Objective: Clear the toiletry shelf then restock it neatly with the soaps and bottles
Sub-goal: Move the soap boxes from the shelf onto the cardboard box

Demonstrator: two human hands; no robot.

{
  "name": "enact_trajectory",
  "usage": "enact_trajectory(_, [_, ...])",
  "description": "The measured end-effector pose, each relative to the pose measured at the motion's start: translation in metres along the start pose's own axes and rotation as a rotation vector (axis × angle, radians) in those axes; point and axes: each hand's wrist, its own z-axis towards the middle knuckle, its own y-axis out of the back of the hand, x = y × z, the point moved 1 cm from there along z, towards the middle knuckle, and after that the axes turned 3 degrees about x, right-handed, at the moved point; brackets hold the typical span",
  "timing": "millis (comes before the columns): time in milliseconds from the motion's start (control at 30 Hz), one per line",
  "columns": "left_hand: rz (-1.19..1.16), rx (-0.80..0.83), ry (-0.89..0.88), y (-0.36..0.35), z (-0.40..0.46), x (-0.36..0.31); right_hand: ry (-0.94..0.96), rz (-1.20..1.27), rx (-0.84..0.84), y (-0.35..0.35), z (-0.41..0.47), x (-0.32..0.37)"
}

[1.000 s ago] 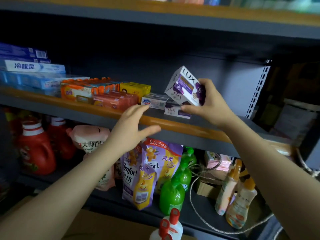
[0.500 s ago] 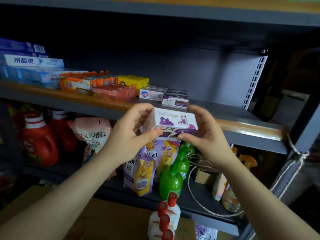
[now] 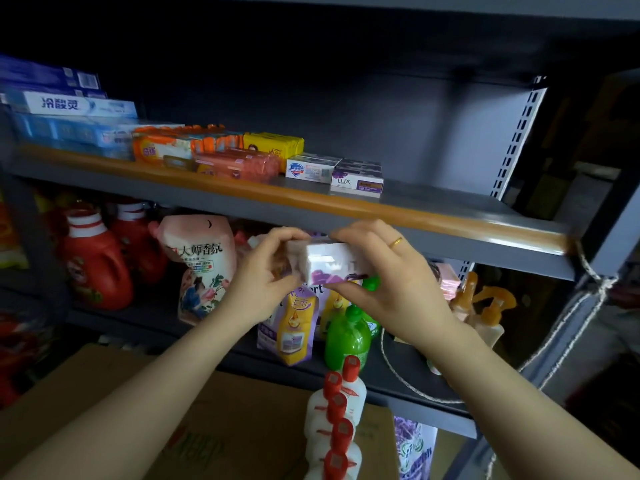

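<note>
A white and purple Lux soap box (image 3: pixel 329 266) is held in front of the shelf's front edge, below shelf level, by both hands. My left hand (image 3: pixel 263 278) grips its left end and my right hand (image 3: pixel 388 282) grips its right side and top. On the toiletry shelf (image 3: pixel 450 216) lie another Lux soap box (image 3: pixel 356 180), a white soap box (image 3: pixel 310 168), a yellow soap pack (image 3: pixel 273 145), orange soap packs (image 3: pixel 207 154) and blue toothpaste boxes (image 3: pixel 69 116). The shelf's right half is bare.
The lower shelf holds red detergent bottles (image 3: pixel 93 261), a pink refill pouch (image 3: pixel 201 268), purple softener pouches (image 3: pixel 294 327), green bottles (image 3: pixel 346 337) and orange-capped spray bottles (image 3: pixel 485 313). Several white bottles with red caps (image 3: pixel 336 420) stand on a cardboard box (image 3: pixel 138 410) below. A rope (image 3: pixel 568 323) ties the right upright.
My right hand took the Lux soap box off the shelf and brought it down. My left hand joined it, and both now hold the box lower, in front of the shelf edge.
</note>
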Motion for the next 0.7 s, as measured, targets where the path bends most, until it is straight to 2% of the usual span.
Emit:
enact_trajectory(167, [0.057,-0.052,0.009,0.005,-0.007,-0.001,-0.047,0.079,0.010,-0.002,-0.012,-0.008])
enact_trajectory(233, [-0.020,-0.031,0.043,0.007,-0.011,-0.006,-0.084,0.083,-0.009,-0.005,-0.020,-0.014])
enact_trajectory(333, [-0.318,0.105,0.221,0.009,-0.019,-0.012,-0.053,0.032,-0.058,-0.012,-0.034,-0.019])
enact_trajectory(400, [-0.422,0.151,0.390,0.007,-0.023,-0.014,0.010,-0.026,-0.070,-0.019,-0.043,-0.018])
enact_trajectory(533, [-0.381,0.162,0.581,0.000,-0.024,-0.017,0.020,-0.055,-0.031,-0.028,-0.050,-0.018])
enact_trajectory(600, [-0.344,0.140,0.585,0.001,-0.026,-0.013,-0.134,0.105,0.002,-0.032,-0.050,-0.021])
enact_trajectory(700, [-0.322,0.058,0.474,0.003,-0.030,-0.010,-0.542,0.737,0.089,-0.034,-0.048,-0.026])
